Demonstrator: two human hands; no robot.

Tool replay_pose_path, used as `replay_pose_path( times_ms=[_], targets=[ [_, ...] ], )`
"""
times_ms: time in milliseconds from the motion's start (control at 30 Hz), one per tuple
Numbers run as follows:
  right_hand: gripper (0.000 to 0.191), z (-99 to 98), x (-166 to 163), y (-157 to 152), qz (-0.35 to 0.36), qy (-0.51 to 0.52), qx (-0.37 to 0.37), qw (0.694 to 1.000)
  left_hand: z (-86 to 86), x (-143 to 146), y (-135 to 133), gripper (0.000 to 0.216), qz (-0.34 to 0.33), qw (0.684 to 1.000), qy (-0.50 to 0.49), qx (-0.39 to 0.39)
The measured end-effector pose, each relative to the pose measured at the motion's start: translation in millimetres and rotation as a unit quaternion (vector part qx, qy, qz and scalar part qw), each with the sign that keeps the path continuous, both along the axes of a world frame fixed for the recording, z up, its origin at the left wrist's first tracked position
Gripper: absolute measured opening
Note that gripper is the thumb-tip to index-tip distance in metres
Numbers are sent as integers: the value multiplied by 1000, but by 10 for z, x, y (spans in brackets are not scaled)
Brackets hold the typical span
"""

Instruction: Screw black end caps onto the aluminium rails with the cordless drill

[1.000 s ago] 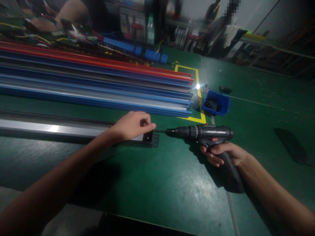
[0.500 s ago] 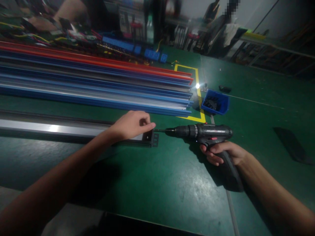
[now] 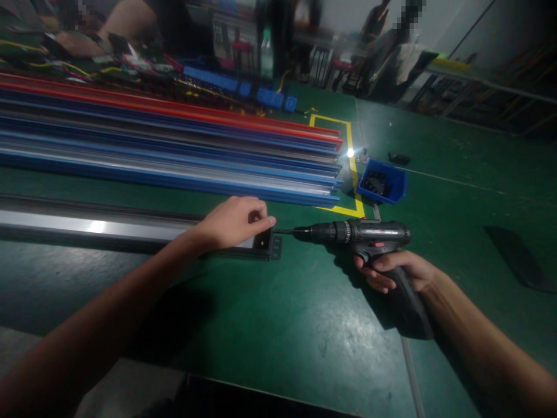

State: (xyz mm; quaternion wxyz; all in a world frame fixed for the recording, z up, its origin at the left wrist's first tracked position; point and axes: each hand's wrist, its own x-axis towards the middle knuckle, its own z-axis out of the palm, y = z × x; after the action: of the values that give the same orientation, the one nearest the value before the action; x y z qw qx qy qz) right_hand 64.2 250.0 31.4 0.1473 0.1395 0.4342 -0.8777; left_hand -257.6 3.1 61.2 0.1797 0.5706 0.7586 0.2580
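In my right hand (image 3: 391,270) is a black cordless drill (image 3: 376,233), lying level with its chuck pointing left. My fingers wrap around its grip below the red switch. The thin bit (image 3: 285,231) reaches the end of a long dark metal profile (image 3: 130,227) with a shiny strip along it. A black slotted end cap (image 3: 275,248) sticks out at that end. My left hand (image 3: 235,222) is closed over the profile's end, its thumb beside the bit tip. The far fingers are hidden, and any screw at the tip is too small to make out.
Several blue, grey and red profiles (image 3: 217,165) lie beyond, ending inside yellow tape (image 3: 360,203). A blue bin (image 3: 398,184) holds small black parts. A dark flat object (image 3: 517,255) lies at right. Another person's arm (image 3: 128,26) is over wires at back left.
Almost nothing differs. Both hands, the drill and the profile keep their places; the whole view shifts very slightly.
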Motion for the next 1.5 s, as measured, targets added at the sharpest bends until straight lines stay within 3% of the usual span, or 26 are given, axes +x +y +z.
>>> replay_pose_path(
  times_ms=[500, 1500],
  targets=[
    [33, -58, 57, 31, 20, 28, 16, 999, 5, -11, -9, 45, -16, 999, 39, -13],
    [29, -23, 32, -7, 7, 23, -4, 1000, 14, 15, -17, 41, -13, 1000, 11, -18]
  ],
)
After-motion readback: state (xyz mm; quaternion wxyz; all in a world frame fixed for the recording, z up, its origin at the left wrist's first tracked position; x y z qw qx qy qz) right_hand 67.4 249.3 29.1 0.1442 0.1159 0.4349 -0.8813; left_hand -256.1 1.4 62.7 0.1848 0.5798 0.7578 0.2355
